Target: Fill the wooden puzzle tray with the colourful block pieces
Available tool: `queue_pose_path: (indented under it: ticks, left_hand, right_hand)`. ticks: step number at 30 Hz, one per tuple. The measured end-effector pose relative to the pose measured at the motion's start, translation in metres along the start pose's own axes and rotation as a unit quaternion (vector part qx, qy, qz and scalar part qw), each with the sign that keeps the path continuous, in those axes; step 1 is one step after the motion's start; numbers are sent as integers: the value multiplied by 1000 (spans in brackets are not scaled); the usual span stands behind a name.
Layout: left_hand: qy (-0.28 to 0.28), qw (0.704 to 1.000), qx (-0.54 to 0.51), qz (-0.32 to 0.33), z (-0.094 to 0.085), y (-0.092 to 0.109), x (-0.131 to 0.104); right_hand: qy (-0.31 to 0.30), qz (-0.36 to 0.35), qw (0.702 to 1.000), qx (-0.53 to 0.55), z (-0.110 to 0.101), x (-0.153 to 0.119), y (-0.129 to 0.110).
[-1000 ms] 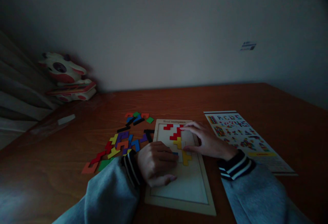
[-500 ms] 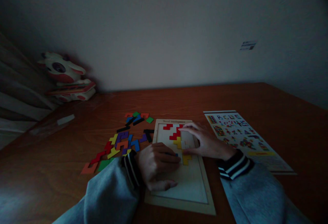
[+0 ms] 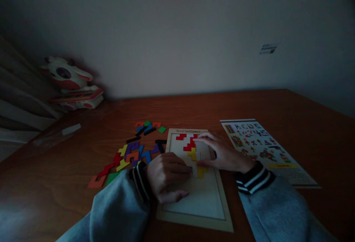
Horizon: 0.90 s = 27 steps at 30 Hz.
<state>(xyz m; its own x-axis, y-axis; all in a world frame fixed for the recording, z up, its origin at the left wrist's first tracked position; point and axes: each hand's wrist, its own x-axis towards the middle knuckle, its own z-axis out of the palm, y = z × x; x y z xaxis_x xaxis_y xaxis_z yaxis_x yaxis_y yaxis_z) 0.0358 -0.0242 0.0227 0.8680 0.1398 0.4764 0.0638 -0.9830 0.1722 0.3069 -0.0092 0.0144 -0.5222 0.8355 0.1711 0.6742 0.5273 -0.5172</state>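
On the table lies a light wooden puzzle board (image 3: 194,226) with flat pieces inside its frame. Red pieces (image 3: 189,145) are near the top; below them are a yellow piece (image 3: 192,154) and another yellow piece (image 3: 200,173). My left hand (image 3: 168,176) is over the board's left half, fingers bent down and thumb held apart. A bit of blue (image 3: 190,168) shows at its fingertips, mostly hidden. My right hand (image 3: 220,153) spans the board's right side, fingertips by the red pieces and thumb by the lower yellow one, with a wide gap between.
Loose coloured pieces (image 3: 132,156) are scattered on the table (image 3: 69,164) left of the board. A printed pattern sheet (image 3: 266,146) lies to the right, partly under my right sleeve. A cow-shaped toy (image 3: 73,83) stands at the back left, near a curtain and the wall.
My left hand has drawn back slightly to the left, its fingertips moving off the blue bit. My right hand stays where it was.
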Motion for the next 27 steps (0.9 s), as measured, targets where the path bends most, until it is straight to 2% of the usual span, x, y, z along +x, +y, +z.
queue_pose_path:
  ticks: [9,21,27]
  left_hand:
    - [14,1000,18,-1,-3,-2,-4]
    - [-28,1000,0,-11,-3,0,-1]
    - [-25,999,12,-27,-4,-1,-4]
  right_hand:
    - [11,-9,1000,-1,-1,0,0]
    - [8,-10,1000,-3,1,0,3]
    - [2,-2,1000,-14,1,-1,2]
